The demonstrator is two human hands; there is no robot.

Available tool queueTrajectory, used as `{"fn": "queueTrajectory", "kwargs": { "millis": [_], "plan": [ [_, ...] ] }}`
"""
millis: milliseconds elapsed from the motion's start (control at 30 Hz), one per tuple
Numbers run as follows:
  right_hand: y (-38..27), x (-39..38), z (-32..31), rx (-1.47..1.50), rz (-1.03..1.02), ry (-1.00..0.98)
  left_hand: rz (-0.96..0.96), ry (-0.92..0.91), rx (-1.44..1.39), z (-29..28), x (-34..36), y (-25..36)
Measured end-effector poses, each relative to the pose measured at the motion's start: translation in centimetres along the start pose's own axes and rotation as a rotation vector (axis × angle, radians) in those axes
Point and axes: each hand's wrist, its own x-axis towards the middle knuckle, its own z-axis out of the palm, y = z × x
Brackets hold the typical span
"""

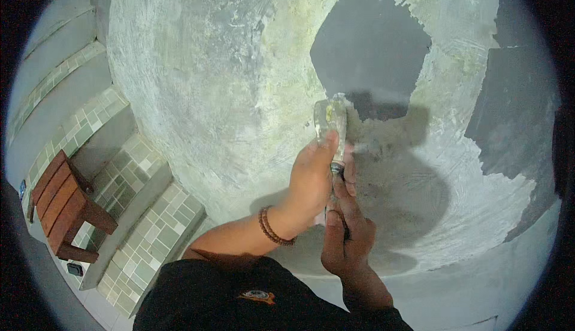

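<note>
A scraper [338, 142], its pale blade smeared with putty, stands upright close to the wall. Around the blade is my left hand [314, 172], closed, with the thumb on the front face and fingertips showing behind it. A beaded bracelet [271, 228] circles that wrist. Lower down, my right hand [350, 232] is closed around the handle end, with a finger stretched up along it toward a dark band. Much of the handle is hidden by my fingers. Beyond the blade's top edge lies a smooth dark grey patch [371, 49] of bare wall.
Patchy whitish-green putty coats the wall [197, 91], with another grey area [515, 103] at the right. Tiled steps [150, 229] run down the left side. A brown slatted wooden stool [69, 205] stands on them, near a small dark object [74, 269].
</note>
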Motion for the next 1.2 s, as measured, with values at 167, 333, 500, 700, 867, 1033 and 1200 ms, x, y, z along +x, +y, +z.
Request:
{"fn": "queueTrajectory", "kwargs": {
  "millis": [167,333,500,700,867,1033,1200],
  "plan": [
    [-0.3,0.4,0.4,0.002,-0.068,0.053,0.02,0.043,0.147,-0.1,0.1,0.4],
    [-0.2,0.2,0.3,0.017,-0.004,-0.009,-0.033,0.064,0.105,-0.2,0.0,0.1],
    [0.4,0.2,0.3,0.013,0.02,-0.025,-0.006,0.028,0.039,-0.4,0.6,-0.2],
    [0.4,0.0,0.5,0.058,-0.028,0.008,-0.03,0.004,0.05,-0.5,0.3,0.0],
    [0.5,0.2,0.7,0.053,-0.046,0.035,-0.002,0.012,0.084,-0.5,0.2,0.1],
    [0.7,0.4,0.7,-0.007,-0.034,0.014,0.016,-0.022,0.017,-1.0,0.7,-0.4],
    [0.5,0.2,0.6,0.009,-0.048,0.005,0.141,0.04,0.333,-1.3,0.9,-0.3]
  ]
}}
